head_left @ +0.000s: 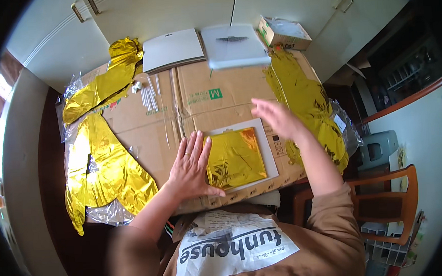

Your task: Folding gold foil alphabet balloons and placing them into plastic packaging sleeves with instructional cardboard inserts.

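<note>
A gold foil piece (236,160), folded into a flat square, lies on a white card (268,153) near the table's front edge. My left hand (191,162) rests flat along the left side of the foil, fingers stretched and thumb toward its lower corner. Nothing is held in it. My right hand (276,118) hangs in the air beyond the card's upper right corner, apart from the foil. Its fingers are extended with nothing between them.
Flattened cardboard (139,125) covers the table. Large gold foil shapes (106,170) lie at left, another gold foil heap (304,97) at right. Behind are a stack of white cards (172,49), a clear plastic stack (235,46), an open box (284,33), and white straws (149,99). A wooden chair (412,197) stands right.
</note>
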A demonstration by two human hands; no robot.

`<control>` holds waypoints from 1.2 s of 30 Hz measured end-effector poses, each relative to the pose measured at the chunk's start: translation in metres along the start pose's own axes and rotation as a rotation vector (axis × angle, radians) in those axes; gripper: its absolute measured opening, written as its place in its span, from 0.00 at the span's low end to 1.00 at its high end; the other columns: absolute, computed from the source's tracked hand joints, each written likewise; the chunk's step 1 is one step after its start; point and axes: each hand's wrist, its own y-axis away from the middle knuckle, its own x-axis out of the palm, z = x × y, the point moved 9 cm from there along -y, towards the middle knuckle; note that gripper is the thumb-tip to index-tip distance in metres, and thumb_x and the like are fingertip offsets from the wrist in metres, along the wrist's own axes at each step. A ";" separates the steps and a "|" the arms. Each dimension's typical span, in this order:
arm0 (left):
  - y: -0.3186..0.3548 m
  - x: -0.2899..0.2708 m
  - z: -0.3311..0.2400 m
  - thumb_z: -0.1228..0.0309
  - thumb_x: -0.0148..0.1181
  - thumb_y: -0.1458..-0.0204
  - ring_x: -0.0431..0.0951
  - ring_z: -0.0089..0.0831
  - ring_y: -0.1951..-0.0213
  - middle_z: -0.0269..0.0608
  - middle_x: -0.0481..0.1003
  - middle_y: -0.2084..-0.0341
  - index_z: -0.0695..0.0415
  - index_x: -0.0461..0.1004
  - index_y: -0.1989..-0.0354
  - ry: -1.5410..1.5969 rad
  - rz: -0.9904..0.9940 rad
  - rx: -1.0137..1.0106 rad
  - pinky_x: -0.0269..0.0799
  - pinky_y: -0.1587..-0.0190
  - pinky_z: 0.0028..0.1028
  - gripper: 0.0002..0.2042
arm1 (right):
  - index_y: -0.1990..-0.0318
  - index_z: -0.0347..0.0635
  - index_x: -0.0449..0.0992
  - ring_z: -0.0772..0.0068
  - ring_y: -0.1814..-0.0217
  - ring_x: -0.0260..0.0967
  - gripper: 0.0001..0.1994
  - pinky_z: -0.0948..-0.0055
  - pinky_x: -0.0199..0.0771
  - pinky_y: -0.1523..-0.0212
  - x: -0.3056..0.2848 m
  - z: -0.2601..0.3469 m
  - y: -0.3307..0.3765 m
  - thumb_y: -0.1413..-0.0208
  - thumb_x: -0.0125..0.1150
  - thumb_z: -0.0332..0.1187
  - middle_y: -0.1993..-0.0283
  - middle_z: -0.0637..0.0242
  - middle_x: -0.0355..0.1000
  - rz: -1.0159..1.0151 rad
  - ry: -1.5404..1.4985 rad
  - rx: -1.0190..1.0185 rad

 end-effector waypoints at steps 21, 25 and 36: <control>-0.109 -0.137 0.066 0.65 0.68 0.51 0.76 0.43 0.52 0.42 0.76 0.52 0.55 0.77 0.54 0.039 -0.640 -0.070 0.71 0.50 0.40 0.16 | 0.69 0.47 0.81 0.57 0.60 0.77 0.07 0.57 0.75 0.56 -0.082 0.017 -0.209 0.51 0.65 0.38 0.63 0.62 0.79 -0.476 0.438 -0.167; -0.167 -0.137 0.046 0.61 0.72 0.55 0.74 0.42 0.49 0.43 0.75 0.54 0.56 0.70 0.46 -0.191 -0.551 -0.093 0.67 0.44 0.40 0.28 | 0.73 0.45 0.79 0.55 0.61 0.76 0.07 0.54 0.71 0.57 -0.047 0.087 -0.140 0.51 0.64 0.37 0.68 0.60 0.76 -0.440 0.527 -0.429; -0.157 -0.030 0.072 0.74 0.54 0.48 0.82 0.42 0.71 0.41 0.78 0.72 0.53 0.69 0.60 -0.386 -0.206 -0.097 0.76 0.66 0.39 0.07 | 0.56 0.35 0.81 0.57 0.65 0.74 0.15 0.62 0.75 0.59 -0.017 0.080 -0.050 0.42 0.66 0.39 0.57 0.53 0.79 -0.487 0.270 -0.455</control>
